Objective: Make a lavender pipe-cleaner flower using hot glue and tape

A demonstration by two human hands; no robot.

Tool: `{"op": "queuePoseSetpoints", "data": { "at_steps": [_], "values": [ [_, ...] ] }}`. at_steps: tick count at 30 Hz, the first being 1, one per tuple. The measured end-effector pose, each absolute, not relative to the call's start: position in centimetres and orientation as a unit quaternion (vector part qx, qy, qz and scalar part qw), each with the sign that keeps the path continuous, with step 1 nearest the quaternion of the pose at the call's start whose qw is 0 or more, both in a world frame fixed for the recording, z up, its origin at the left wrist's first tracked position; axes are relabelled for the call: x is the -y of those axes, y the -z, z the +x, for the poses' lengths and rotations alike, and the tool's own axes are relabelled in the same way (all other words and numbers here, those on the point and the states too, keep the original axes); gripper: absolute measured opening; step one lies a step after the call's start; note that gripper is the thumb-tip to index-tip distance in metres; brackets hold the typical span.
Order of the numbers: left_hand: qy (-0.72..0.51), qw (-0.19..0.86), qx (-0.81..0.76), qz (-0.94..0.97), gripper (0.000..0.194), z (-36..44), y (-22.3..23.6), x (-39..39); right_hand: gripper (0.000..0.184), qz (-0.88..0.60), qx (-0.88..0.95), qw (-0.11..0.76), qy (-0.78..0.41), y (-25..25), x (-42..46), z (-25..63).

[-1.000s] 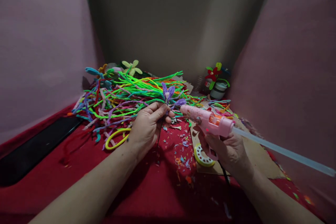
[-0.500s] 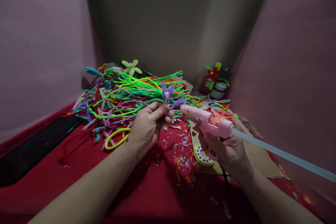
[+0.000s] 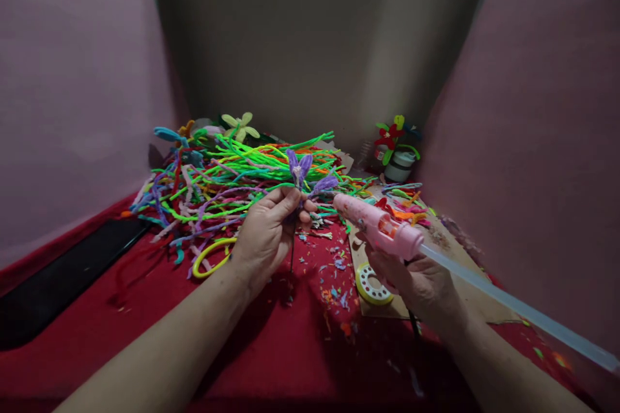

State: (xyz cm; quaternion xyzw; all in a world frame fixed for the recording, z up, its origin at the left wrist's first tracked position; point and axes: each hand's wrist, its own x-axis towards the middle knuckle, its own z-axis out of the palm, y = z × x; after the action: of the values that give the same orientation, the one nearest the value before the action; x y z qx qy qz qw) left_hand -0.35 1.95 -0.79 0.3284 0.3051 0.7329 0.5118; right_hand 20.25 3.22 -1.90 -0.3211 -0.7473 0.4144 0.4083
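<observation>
Between thumb and fingers, my left hand (image 3: 271,226) pinches a purple pipe-cleaner flower (image 3: 301,168) with a pale centre; a thin dark stem hangs below the fingers. One purple petal (image 3: 323,185) sticks out to the right, close to the nozzle of a pink glue gun (image 3: 371,216). My right hand (image 3: 421,284) is wrapped round that gun's handle. From the gun's back a long translucent glue stick (image 3: 513,303) runs out to the right. Whether the nozzle touches the petal I cannot tell.
A heap of coloured pipe cleaners (image 3: 252,168) lies behind my hands on the red cloth (image 3: 271,361). Right of centre are a yellow-rimmed round spool (image 3: 374,285) and a cardboard sheet (image 3: 465,290). A black slab-like object (image 3: 72,277) lies left. Finished flowers (image 3: 389,137) stand at the back.
My left hand has shifted slightly left, and the flower has turned so that its side petal shows more. The glue gun has tilted, its glue stick now pointing lower at the right.
</observation>
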Motion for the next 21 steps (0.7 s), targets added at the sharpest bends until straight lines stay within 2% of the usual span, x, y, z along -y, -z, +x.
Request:
{"op": "queuePoseSetpoints", "data": {
  "at_steps": [5,10,14,21],
  "values": [
    [-0.727,0.518,-0.307,0.331,0.015,-0.5,1.0,-2.2,0.029,-0.365,0.769,0.428,-0.305,2.3,-2.8,22.8],
    [-0.722,0.52,-0.31,0.336,0.009,-0.5,1.1,-2.2,0.038,-0.488,0.766,0.368,-0.199,3.5,-2.5,28.9],
    [-0.714,0.516,-0.332,0.337,0.005,0.0,0.8,-2.2,0.032,-0.575,0.753,0.307,-0.091,4.8,-2.3,33.1],
    [-0.697,0.538,-0.346,0.325,0.006,0.7,1.0,-2.3,0.039,-0.594,0.773,0.22,-0.006,6.1,-3.2,35.4]
  ]
}}
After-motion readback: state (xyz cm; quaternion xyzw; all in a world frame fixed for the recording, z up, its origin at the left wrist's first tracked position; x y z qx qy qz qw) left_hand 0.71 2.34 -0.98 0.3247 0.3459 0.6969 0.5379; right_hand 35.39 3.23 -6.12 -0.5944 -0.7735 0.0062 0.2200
